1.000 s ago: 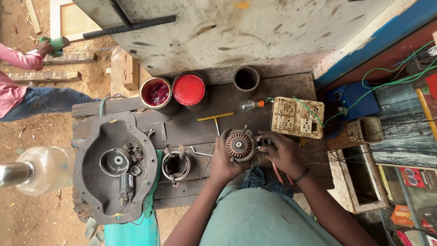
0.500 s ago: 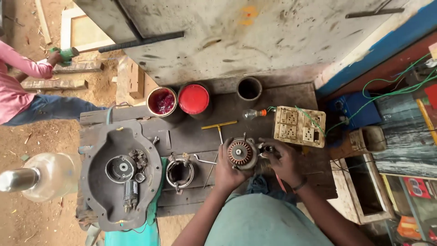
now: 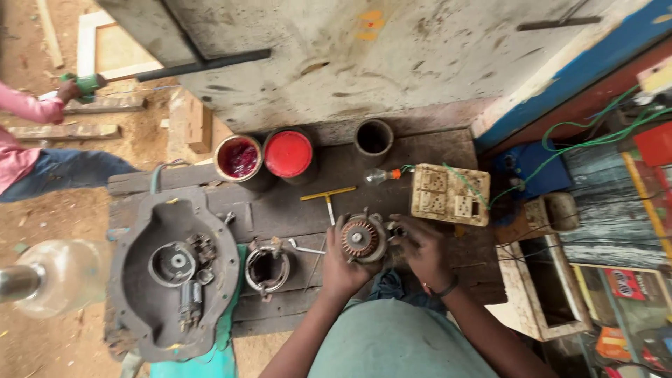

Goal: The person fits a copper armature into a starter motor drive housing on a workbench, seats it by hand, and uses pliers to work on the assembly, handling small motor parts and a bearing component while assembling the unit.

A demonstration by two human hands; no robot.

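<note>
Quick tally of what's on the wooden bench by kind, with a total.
Round tins: 3, open red paint tin, red-lidded tin, dark empty tin
Motor parts: 3, wound armature between both hands, grey housing plate, metal ring
T-handle wrench: 1
Socket board: 1
Total: 8

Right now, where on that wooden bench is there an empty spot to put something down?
Bare boards show on the bench between the dark empty can and the switch board, and in the strip below the red-lidded can, left of the yellow T-handle tool. It is crowded around the left hand, right hand, copper-wound motor part, metal ring and big grey housing.
</note>
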